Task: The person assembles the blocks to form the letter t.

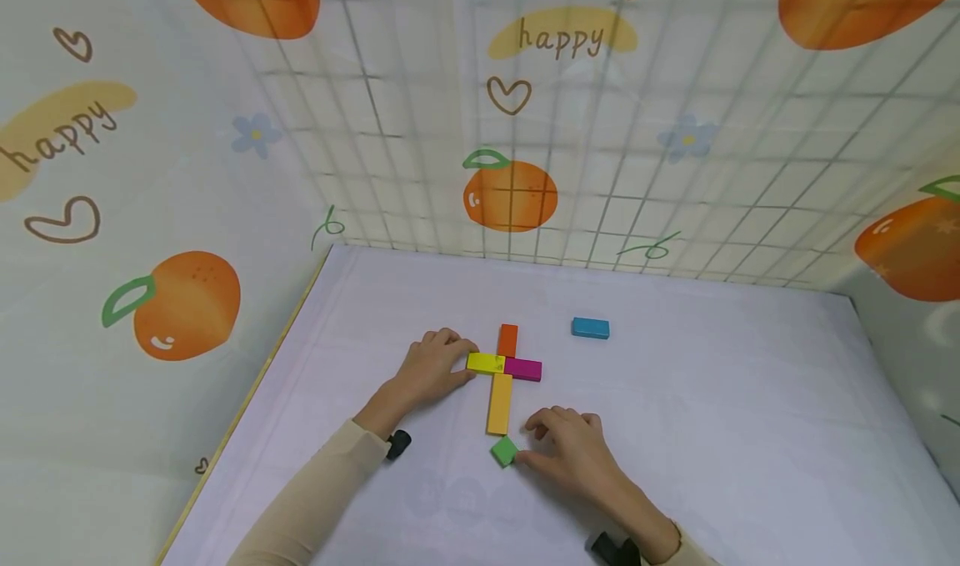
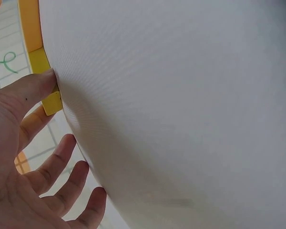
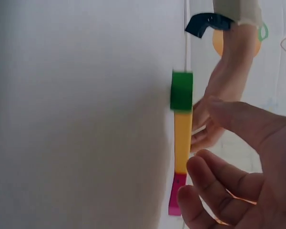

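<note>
In the head view my left hand (image 1: 431, 368) pinches the outer end of a bright yellow block (image 1: 486, 363) between thumb and index finger; the left wrist view shows the same yellow block (image 2: 51, 102) with the other fingers spread apart. A magenta block (image 1: 523, 369) lies end to end with it. An orange-red block (image 1: 508, 340) stands off the far side, and a longer amber block (image 1: 499, 404) runs toward me, forming a cross. My right hand (image 1: 573, 449) hovers with loosely bent fingers beside a small green block (image 1: 505, 451), turned cornerwise near the amber block's end. In the right wrist view the thumb is apart from the green block (image 3: 182, 91).
A blue block (image 1: 590, 328) lies alone at the back right of the white tabletop (image 1: 712, 399). Behind the table hangs a patterned cloth (image 1: 420, 191) with oranges and hearts. Black wrist straps (image 1: 400, 444) show at both wrists.
</note>
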Available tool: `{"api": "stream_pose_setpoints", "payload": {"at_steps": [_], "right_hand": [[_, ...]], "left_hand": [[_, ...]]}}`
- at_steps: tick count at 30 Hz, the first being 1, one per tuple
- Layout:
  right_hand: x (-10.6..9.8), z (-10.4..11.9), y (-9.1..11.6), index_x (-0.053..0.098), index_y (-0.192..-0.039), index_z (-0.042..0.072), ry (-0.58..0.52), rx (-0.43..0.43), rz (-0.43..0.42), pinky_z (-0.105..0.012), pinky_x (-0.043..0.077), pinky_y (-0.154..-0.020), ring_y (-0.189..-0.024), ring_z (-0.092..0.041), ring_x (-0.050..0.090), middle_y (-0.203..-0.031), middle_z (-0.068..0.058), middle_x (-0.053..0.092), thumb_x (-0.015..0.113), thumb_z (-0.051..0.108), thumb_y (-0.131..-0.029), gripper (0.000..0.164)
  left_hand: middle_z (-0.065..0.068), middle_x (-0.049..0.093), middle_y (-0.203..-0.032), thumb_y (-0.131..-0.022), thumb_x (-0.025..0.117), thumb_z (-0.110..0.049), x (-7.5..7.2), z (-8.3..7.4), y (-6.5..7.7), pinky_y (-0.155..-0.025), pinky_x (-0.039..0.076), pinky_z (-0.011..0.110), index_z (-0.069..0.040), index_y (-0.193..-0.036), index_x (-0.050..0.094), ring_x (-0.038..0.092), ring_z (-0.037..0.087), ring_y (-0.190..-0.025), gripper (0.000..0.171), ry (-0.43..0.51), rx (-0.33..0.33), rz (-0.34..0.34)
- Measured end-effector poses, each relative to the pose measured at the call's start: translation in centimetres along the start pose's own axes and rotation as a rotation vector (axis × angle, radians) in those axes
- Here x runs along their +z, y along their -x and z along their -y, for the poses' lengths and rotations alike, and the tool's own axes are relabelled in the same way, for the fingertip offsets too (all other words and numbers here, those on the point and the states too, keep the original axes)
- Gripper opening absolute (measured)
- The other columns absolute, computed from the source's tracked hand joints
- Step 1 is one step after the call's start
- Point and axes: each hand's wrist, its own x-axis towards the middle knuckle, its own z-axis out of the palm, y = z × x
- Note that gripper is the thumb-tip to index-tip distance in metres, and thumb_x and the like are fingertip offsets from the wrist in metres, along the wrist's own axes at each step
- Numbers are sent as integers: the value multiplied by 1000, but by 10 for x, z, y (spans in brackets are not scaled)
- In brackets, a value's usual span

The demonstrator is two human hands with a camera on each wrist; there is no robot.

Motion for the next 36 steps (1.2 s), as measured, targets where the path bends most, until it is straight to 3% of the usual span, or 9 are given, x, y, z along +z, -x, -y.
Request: {"api": "stream_pose_setpoints", "payload": {"at_steps": [12,28,36], "right_hand": [[-27,-24,-11,70,-105,18,-72,-49,-114,-49,34,-88,-81,-11,55,-89,9,65,87,30,-78,34],[-65,-67,-42,70,-108,8,-87,-169,-262,-54,33,-83,-84,-22,60,-96,-3,69,83,19,-84,29],[-76,-91,-65,70,-105,5,-106,-222,-358,-51,34,-76,-83,-29,62,-96,-10,70,82,12,-83,26]], "left_hand": [[3,55,-129,-91,73,-40,0,0,1,-93,43,46,-28,-131,65,47,27,-118,42,8,-2,1],[3,55,-130,-92,73,-40,1,-1,0,-95,42,46,-29,-132,65,46,26,-119,43,3,-8,8],[3,55,-130,-92,73,-40,1,0,-1,-95,42,46,-29,-132,65,46,25,-119,42,4,-9,5]]}}
